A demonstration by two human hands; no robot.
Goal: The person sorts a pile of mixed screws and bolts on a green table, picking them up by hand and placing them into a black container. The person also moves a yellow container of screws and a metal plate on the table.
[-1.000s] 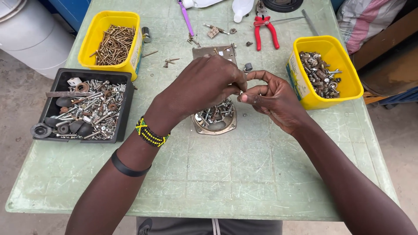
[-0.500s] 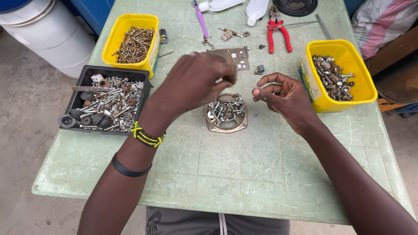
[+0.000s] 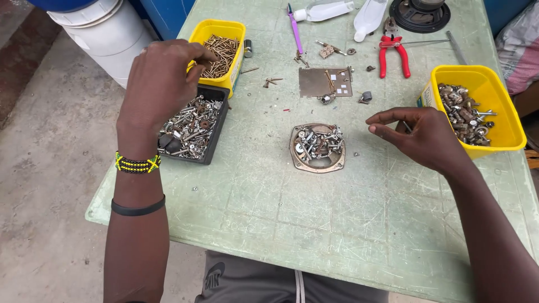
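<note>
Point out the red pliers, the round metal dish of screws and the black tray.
red pliers [image 3: 394, 55], head view, on the red handles.
round metal dish [image 3: 298, 156], head view, on its left rim.
black tray [image 3: 215, 136], head view, on its right wall.

A makeshift repair workshop

A worn green table [image 3: 314, 224] on bare concrete carries yellow tubs of screws [image 3: 219, 47] and bolts [image 3: 471, 109], a black tray of mixed hardware [image 3: 191, 126], red pliers [image 3: 393, 53] and a loose speaker [image 3: 424, 12]
</note>
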